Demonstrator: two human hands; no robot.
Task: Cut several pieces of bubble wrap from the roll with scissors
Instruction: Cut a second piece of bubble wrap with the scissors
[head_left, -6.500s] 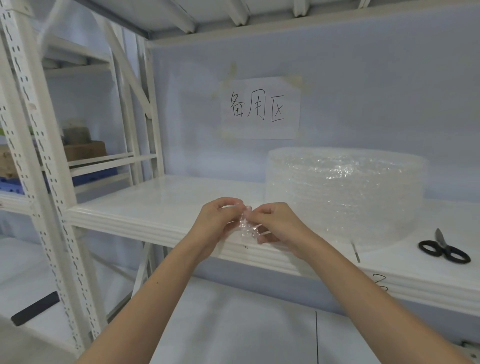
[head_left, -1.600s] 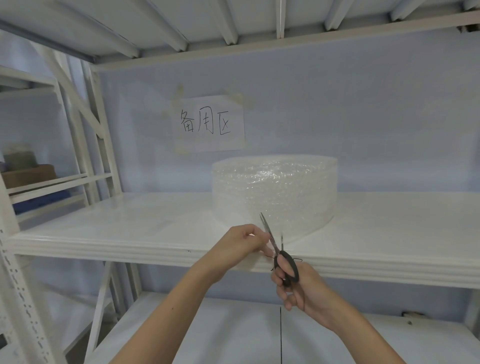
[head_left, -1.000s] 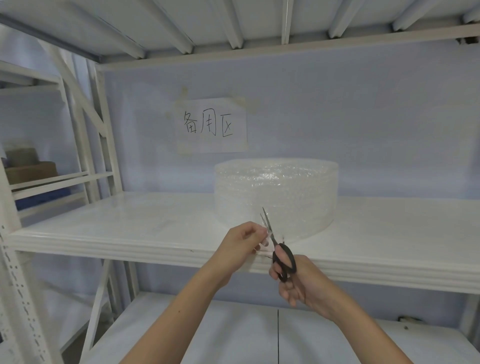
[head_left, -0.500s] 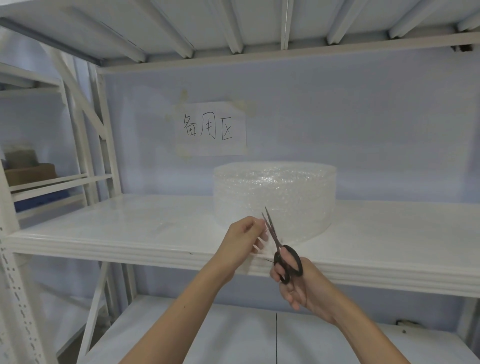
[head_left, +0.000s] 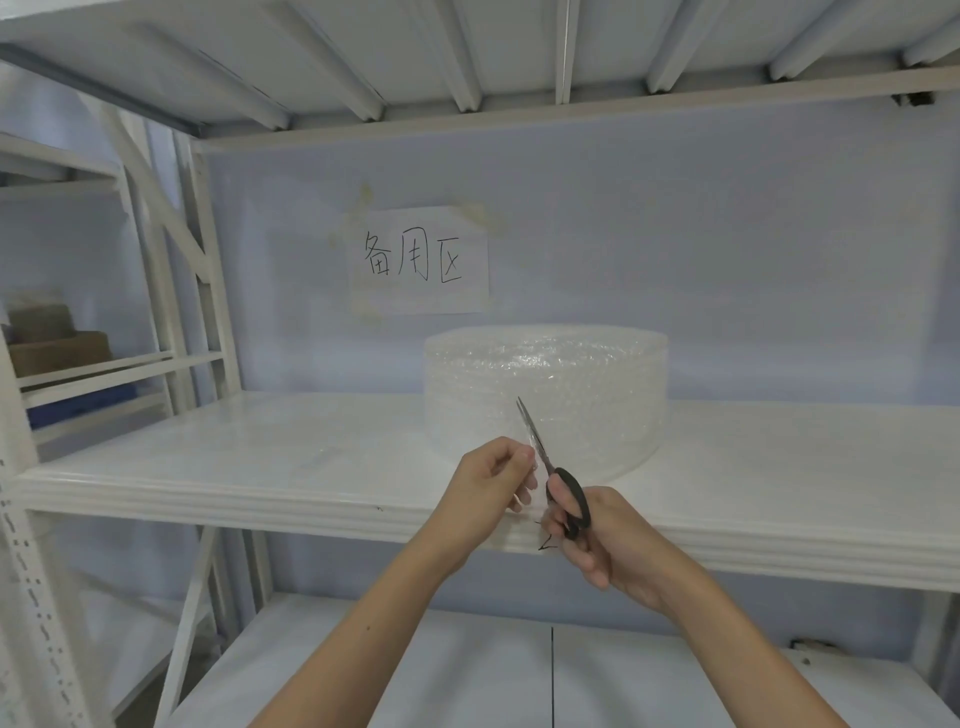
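Head view, angled slightly up at white metal shelving (head_left: 311, 483). Roll of bubble wrap (head_left: 545, 395) standing on the middle shelf board, centre of frame, flat end down, against a pale blue wall. Taped to the wall above and left of the roll: paper sign (head_left: 421, 260) with three handwritten characters. Left edge of frame: second rack with a brown cardboard box (head_left: 57, 353) and something blue under it, blurred.

Lower centre, in front of the shelf lip: both hands raised close together, nearly touching. Left hand (head_left: 493, 480) with fingers curled, thumb and fingertips pinching a small clear piece of bubble wrap (head_left: 530, 486); piece hard to make out against the white shelf, edges not clear. Cannot tell whether that piece joins the roll. Right hand (head_left: 602, 540) wrapped around the black handles of the scissors (head_left: 558, 478), fingers through the loops. Blades pointing up and slightly left, tips overlapping the lower front of the roll in frame, appearing closed or nearly so. Blades just right of the left fingertips, alongside the pinched piece.

Lower shelf board (head_left: 467, 670) visible beneath the forearms, bottom of frame.
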